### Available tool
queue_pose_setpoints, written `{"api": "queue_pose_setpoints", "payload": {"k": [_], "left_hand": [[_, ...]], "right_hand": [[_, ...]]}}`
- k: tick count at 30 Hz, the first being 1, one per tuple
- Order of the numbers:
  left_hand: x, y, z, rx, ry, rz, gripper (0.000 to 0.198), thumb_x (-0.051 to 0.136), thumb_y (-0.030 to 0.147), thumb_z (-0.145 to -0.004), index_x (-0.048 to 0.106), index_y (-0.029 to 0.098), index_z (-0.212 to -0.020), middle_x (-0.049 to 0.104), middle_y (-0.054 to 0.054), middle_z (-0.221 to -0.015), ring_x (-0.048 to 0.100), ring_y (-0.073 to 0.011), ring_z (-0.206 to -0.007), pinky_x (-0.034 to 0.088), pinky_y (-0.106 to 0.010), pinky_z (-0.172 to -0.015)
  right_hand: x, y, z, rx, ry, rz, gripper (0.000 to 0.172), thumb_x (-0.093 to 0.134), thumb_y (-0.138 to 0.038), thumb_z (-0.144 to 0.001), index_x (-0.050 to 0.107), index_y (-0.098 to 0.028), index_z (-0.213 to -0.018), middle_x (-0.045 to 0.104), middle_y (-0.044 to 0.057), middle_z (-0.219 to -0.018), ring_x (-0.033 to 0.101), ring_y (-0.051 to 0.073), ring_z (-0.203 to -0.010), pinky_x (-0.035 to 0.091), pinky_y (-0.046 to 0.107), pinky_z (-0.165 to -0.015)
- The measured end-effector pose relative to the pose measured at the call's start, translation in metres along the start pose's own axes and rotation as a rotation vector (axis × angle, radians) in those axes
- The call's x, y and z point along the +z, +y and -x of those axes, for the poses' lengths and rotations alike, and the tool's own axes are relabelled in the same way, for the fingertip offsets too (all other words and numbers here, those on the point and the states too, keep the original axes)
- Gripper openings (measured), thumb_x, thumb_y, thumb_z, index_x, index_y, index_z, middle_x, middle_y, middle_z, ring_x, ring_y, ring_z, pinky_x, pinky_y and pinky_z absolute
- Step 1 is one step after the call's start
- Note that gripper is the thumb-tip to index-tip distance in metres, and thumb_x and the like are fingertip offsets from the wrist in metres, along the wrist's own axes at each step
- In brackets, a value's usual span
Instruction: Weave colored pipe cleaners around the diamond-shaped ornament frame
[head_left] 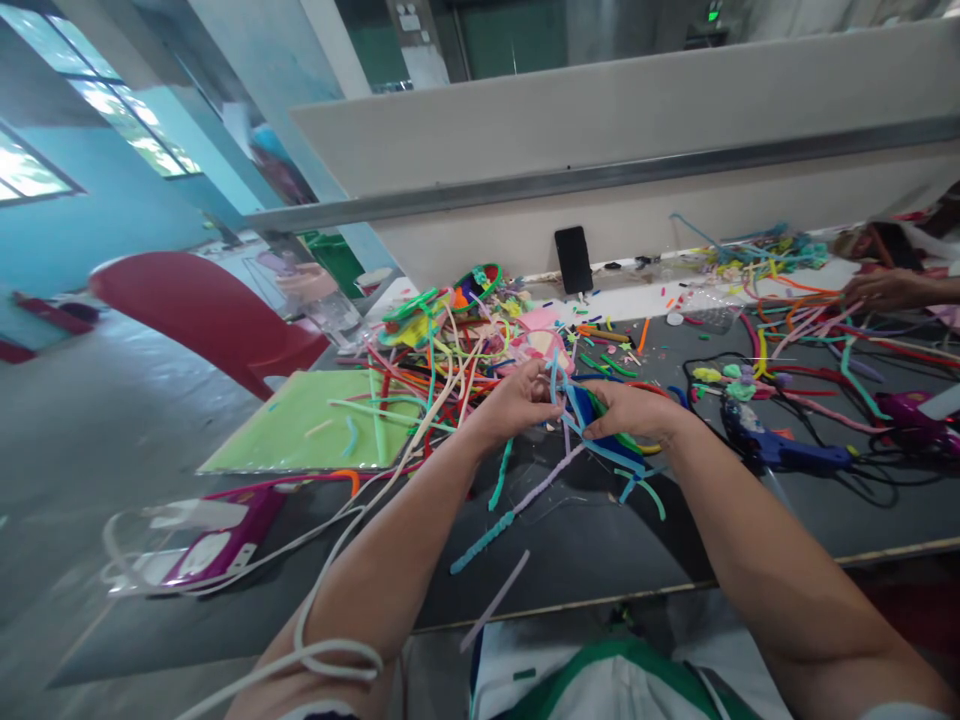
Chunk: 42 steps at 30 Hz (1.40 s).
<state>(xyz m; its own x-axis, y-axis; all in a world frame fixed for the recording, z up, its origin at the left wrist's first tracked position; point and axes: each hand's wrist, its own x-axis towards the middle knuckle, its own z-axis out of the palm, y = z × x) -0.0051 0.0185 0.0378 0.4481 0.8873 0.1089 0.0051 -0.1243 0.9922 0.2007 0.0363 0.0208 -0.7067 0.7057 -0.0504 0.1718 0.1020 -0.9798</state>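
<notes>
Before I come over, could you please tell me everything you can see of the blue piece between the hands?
The blue piece has a dark blue part and lighter blue strips, and looks soft, perhaps fuzzy. It slants over the dark table, between the left hand and the right hand, whose thumb presses its near side. Green shows beside the right fingers; whether that belongs to it is unclear.

And now a blue piece (583, 404) is held between left hand (517, 402) and right hand (634, 412), above the dark table (600, 560); coloured stems (450, 365) are heaped beyond, a glue gun (791, 449) is laid rightward, a black phone (574, 260) is propped upright!
</notes>
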Motion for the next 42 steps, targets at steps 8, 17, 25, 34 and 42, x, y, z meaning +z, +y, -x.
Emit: {"api": "queue_pose_setpoints", "payload": {"k": [8, 17, 25, 34, 42], "left_hand": [[0.003, -0.009, -0.005, 0.045, 0.087, 0.019, 0.044, 0.078, 0.019, -0.059, 0.049, 0.016, -0.092, 0.057, 0.004, -0.072, 0.056, -0.0085, -0.062, 0.045, -0.021, -0.061], [0.011, -0.016, -0.005, 0.056, 0.178, -0.006, 0.038, 0.077, 0.025, -0.062, 0.051, 0.015, -0.088, 0.059, 0.003, -0.069, 0.056, -0.0090, -0.058, 0.044, -0.021, -0.058], [0.000, -0.013, -0.003, 0.011, 0.065, 0.056, 0.038, 0.077, 0.029, -0.066, 0.059, 0.012, -0.095, 0.065, -0.005, -0.083, 0.062, -0.0136, -0.070, 0.048, -0.026, -0.066], [-0.007, -0.017, -0.003, -0.111, -0.034, -0.035, 0.031, 0.077, 0.035, -0.066, 0.065, 0.009, -0.077, 0.063, -0.003, -0.066, 0.057, -0.0114, -0.060, 0.045, -0.024, -0.061], [-0.001, -0.021, -0.003, -0.048, 0.079, -0.043, 0.031, 0.077, 0.036, -0.065, 0.063, 0.010, -0.075, 0.060, -0.001, -0.062, 0.055, -0.0113, -0.057, 0.044, -0.025, -0.060]], "right_hand": [[0.004, 0.000, -0.001, -0.018, -0.002, -0.002, 0.058, 0.069, -0.009, -0.061, 0.059, -0.018, -0.117, 0.066, 0.001, -0.098, 0.057, 0.014, -0.080, 0.046, 0.025, -0.071], [0.006, 0.001, -0.003, -0.046, -0.003, -0.033, 0.054, 0.070, -0.010, -0.060, 0.061, -0.019, -0.113, 0.066, 0.000, -0.096, 0.057, 0.014, -0.083, 0.046, 0.025, -0.074], [0.006, -0.004, 0.000, -0.006, -0.028, -0.118, 0.042, 0.069, -0.010, -0.061, 0.061, -0.015, -0.101, 0.066, 0.000, -0.087, 0.057, 0.013, -0.074, 0.045, 0.025, -0.073], [0.004, 0.000, -0.001, 0.004, -0.018, -0.101, 0.051, 0.071, -0.013, -0.061, 0.060, -0.019, -0.111, 0.064, -0.001, -0.092, 0.057, 0.014, -0.079, 0.046, 0.026, -0.073], [0.004, -0.005, -0.001, 0.005, -0.031, -0.077, 0.048, 0.072, -0.014, -0.060, 0.061, -0.018, -0.106, 0.065, -0.001, -0.088, 0.056, 0.014, -0.076, 0.045, 0.024, -0.072]]}}
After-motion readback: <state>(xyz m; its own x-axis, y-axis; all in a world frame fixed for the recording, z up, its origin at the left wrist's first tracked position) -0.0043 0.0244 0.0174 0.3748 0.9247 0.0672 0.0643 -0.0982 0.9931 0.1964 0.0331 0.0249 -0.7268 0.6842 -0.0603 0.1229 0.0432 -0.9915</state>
